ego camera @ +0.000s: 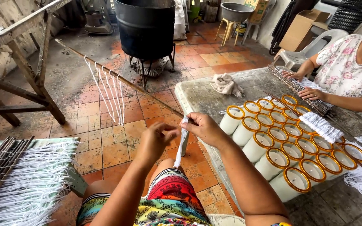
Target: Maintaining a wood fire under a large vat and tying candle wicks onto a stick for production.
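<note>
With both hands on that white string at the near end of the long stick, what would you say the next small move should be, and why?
Probably snug the white string tight against the long stick. The right hand pinches its top at the stick, the left hand holds it beside, and its tail hangs loose, while the other strings farther along already hang tied and evenly spaced.

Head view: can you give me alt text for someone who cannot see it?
Both hands, left and right, pinch a white string loop hanging on a long thin wooden rod. Rows of gold-rimmed white glass candles lie on the grey table, where another person works.
</note>
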